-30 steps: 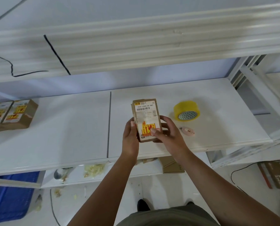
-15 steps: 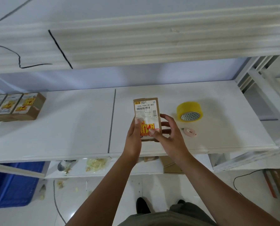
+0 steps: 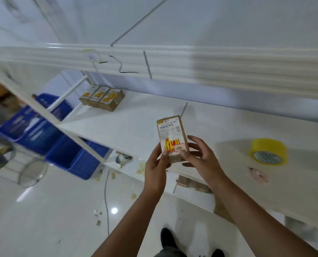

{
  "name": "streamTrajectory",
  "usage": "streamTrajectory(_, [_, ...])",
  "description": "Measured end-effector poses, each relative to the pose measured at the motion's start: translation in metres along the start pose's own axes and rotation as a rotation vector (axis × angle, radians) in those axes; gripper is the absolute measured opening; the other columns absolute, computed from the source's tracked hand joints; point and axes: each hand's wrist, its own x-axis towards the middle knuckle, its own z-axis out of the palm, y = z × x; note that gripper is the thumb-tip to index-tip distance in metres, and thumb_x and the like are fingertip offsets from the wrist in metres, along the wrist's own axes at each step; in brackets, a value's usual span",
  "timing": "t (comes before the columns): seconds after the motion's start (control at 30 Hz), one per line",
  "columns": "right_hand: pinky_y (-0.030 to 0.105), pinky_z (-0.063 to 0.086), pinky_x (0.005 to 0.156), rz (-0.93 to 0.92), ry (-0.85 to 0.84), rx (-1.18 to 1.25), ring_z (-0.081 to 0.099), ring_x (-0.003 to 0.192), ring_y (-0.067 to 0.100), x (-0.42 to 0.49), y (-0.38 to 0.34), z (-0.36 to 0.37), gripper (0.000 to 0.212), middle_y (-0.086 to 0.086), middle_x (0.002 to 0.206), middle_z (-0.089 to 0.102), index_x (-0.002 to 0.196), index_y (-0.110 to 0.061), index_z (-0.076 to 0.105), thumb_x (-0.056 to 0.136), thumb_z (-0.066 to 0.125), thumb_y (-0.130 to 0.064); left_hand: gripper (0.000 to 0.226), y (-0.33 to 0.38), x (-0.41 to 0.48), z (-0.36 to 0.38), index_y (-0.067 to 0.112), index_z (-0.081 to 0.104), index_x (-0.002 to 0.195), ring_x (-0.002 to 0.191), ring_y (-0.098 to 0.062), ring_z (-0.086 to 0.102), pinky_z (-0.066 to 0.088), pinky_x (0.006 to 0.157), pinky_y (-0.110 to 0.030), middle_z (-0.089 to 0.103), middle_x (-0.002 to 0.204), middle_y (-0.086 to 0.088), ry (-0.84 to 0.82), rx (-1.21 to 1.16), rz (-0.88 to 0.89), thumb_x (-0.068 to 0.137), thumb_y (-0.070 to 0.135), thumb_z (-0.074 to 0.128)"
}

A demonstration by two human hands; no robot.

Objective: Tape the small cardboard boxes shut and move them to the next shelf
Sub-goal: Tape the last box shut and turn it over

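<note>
Far to the left of the small brown cardboard box (image 3: 171, 134) that the person holds up in the middle, two blue plastic bins (image 3: 34, 127) sit on the shiny white floor (image 3: 52, 210). They look blurry.

Also left of the box, and further back, three more small cardboard boxes (image 3: 102, 98) stand in a row on the long white shelf (image 3: 128, 125). They touch each other, and each has a white and yellow label on top.

Below the box and a bit to its left, a thin dark cable (image 3: 106, 197) runs across the floor, with little scraps lying around it.

The box itself stands upright in the air, just over the front edge of the shelf. It has a white label with a barcode near the top and a red and yellow sticker lower down.

The hands are close together, and both hold the box at its bottom end. The left hand (image 3: 157, 164) grips the lower left side, with the thumb on the front. The right hand (image 3: 200, 160) has its thumb pressed on the sticker at the lower right, with its fingers curled behind the box.

Straight below the box, two black shoes (image 3: 168, 238) stand on the floor.

To the right of the box, a roll of yellow tape (image 3: 268, 151) lies flat on the shelf. A small pink thing (image 3: 259, 176) lies on the shelf just in front of the roll, and it is too blurry to tell what it is.
</note>
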Motion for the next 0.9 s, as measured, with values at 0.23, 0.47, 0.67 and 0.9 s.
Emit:
streamTrajectory(0.23, [0.041, 0.066, 0.085, -0.004, -0.18, -0.026, 0.076, 0.107, 0.012, 0.009, -0.014, 0.059, 0.054, -0.011, 0.132, 0.07, 0.142, -0.036, 0.06, 0.092, 0.081, -0.035, 0.034, 0.013, 0.002, -0.067, 0.046, 0.06, 0.142, 0.116, -0.007, 0.073, 0.061, 0.088, -0.026, 0.075, 0.128, 0.017, 0.058, -0.013, 0.016, 0.11, 0.036, 0.053])
streamTrajectory(0.47, [0.036, 0.067, 0.079, -0.009, -0.156, -0.075, 0.074, 0.105, 0.005, 0.031, -0.025, 0.126, 0.049, -0.016, 0.127, 0.071, 0.14, -0.038, 0.064, 0.093, 0.078, -0.041, 0.041, 0.009, 0.037, -0.136, 0.038, 0.059, 0.148, 0.116, -0.008, 0.071, 0.058, 0.087, -0.026, 0.073, 0.13, 0.018, 0.059, -0.028, -0.014, 0.107, 0.039, 0.058])
streamTrajectory(0.67, [0.038, 0.067, 0.074, 0.003, -0.062, -0.064, 0.072, 0.106, 0.003, 0.056, -0.022, 0.194, 0.037, -0.008, 0.123, 0.074, 0.131, -0.035, 0.068, 0.096, 0.075, -0.041, 0.043, 0.005, 0.089, -0.199, 0.042, 0.062, 0.145, 0.116, -0.004, 0.068, 0.058, 0.089, -0.026, 0.072, 0.132, 0.016, -0.028, -0.007, -0.016, 0.103, 0.052, 0.059])
streamTrajectory(0.9, [0.044, 0.067, 0.076, 0.05, -0.005, -0.127, 0.071, 0.109, 0.012, 0.097, -0.016, 0.245, 0.038, -0.003, 0.12, 0.075, 0.134, -0.032, 0.066, 0.099, 0.07, -0.045, 0.049, 0.002, 0.155, -0.242, 0.037, 0.063, 0.146, 0.112, 0.004, 0.065, 0.056, 0.09, -0.028, 0.073, 0.133, 0.012, -0.119, -0.012, -0.029, 0.1, 0.055, 0.063])
